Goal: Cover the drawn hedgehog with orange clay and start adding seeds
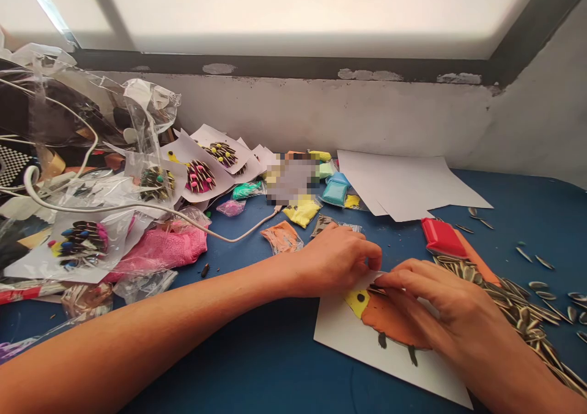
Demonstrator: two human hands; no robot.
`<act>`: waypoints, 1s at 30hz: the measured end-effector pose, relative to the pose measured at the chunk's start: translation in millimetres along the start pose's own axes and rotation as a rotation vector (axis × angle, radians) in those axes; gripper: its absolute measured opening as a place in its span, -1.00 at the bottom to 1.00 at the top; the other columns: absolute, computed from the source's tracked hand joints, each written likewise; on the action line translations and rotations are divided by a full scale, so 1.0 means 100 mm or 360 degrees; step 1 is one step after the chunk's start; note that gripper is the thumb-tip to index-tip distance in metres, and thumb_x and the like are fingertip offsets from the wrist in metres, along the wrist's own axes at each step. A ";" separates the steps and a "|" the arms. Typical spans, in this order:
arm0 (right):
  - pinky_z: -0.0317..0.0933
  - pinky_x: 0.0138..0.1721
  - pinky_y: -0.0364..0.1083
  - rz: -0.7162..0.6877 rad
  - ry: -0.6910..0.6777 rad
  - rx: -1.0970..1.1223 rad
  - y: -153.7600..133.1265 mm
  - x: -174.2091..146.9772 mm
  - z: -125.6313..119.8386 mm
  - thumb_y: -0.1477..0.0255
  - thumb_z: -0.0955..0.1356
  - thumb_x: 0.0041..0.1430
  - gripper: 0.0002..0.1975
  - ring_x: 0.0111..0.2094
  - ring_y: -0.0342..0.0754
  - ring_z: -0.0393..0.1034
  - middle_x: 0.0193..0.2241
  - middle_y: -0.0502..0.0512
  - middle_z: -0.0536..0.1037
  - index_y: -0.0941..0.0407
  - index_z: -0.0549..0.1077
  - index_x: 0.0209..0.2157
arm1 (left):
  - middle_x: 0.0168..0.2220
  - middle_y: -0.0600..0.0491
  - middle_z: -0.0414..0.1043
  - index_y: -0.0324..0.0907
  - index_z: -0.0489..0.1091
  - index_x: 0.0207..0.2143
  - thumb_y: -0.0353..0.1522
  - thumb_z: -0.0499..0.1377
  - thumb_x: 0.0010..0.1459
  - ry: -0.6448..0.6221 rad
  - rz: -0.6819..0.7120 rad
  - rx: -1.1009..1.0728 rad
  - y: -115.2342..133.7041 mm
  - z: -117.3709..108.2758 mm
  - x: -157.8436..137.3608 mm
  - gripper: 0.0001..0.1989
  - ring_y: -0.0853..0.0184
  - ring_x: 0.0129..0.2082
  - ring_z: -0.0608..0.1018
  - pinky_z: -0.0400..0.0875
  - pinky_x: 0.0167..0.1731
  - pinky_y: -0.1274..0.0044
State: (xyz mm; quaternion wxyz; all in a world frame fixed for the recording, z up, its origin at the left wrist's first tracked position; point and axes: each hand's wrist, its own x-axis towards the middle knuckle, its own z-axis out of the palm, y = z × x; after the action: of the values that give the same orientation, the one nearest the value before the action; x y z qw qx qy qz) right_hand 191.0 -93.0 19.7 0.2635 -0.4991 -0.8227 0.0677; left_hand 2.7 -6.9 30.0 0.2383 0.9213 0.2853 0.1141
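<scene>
A white sheet of paper lies on the blue table under both hands. On it is a flat clay animal with an orange body, a yellow head with a dark eye, and two dark legs. My right hand bends over the body, thumb and fingers pinched on what looks like a dark sunflower seed near the head. Curled at the paper's upper edge, my left hand is closed; whatever its fingers hold is hidden.
Sunflower seeds are heaped at right beside a red clay packet. Blank sheets lie near the wall. Several clay packets, a white cable, a pink cloth and finished seed pictures crowd the left and back.
</scene>
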 end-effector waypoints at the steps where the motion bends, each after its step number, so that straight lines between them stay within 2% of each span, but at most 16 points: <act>1: 0.24 -0.43 -0.14 -0.0010 -0.0001 -0.0017 0.00 0.00 0.00 0.30 0.23 0.38 -0.76 -0.40 -0.12 0.41 -0.40 -0.03 0.52 -0.07 0.54 -0.24 | -0.34 0.09 0.50 -0.16 0.51 -0.30 -0.53 0.12 0.24 0.0000 -0.0001 0.0000 0.00 0.00 0.00 -0.81 0.32 -0.22 0.45 0.21 -0.18 0.47; 13: 0.27 -0.40 -0.11 0.0021 -0.0142 -0.0062 0.01 0.04 -0.01 0.34 0.24 0.36 -0.74 -0.38 -0.10 0.41 -0.40 0.02 0.52 -0.02 0.57 -0.27 | -0.34 0.08 0.48 -0.16 0.50 -0.31 -0.49 0.14 0.23 0.0046 0.0057 -0.0025 -0.03 0.03 -0.01 -0.86 0.34 -0.26 0.45 0.21 -0.21 0.50; 19: 0.32 -0.36 -0.13 -0.0058 -0.0049 -0.0174 -0.01 0.03 -0.15 0.34 0.24 0.36 -0.76 -0.32 -0.09 0.47 -0.30 0.04 0.54 -0.05 0.55 -0.14 | -0.34 0.08 0.48 -0.17 0.49 -0.33 -0.49 0.15 0.23 0.0052 0.0059 -0.0034 -0.03 0.03 -0.01 -0.87 0.35 -0.27 0.45 0.20 -0.24 0.51; 24: 0.30 -0.41 -0.14 -0.0134 -0.0031 -0.0230 -0.03 0.02 -0.17 0.31 0.27 0.34 -0.77 -0.38 -0.09 0.44 -0.36 0.05 0.51 -0.04 0.57 -0.27 | -0.32 0.08 0.49 -0.16 0.51 -0.29 -0.54 0.12 0.20 0.0037 0.0050 -0.0024 -0.03 0.04 0.01 -0.81 0.36 -0.27 0.47 0.20 -0.20 0.50; 30: 0.34 -0.38 -0.12 -0.0109 -0.0039 -0.0265 0.00 0.02 -0.11 0.30 0.30 0.30 -0.80 -0.32 -0.07 0.46 -0.28 0.08 0.53 -0.03 0.58 -0.23 | -0.31 0.09 0.51 -0.16 0.50 -0.28 -0.53 0.12 0.22 0.0035 0.0055 -0.0025 -0.04 0.04 0.01 -0.82 0.36 -0.26 0.48 0.22 -0.18 0.49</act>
State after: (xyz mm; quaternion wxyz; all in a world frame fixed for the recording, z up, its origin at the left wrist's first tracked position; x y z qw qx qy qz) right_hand 196.0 -93.2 29.6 0.2132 -0.4899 -0.8453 -0.0038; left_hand 2.8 -5.3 24.7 0.2403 0.9229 0.2709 0.1306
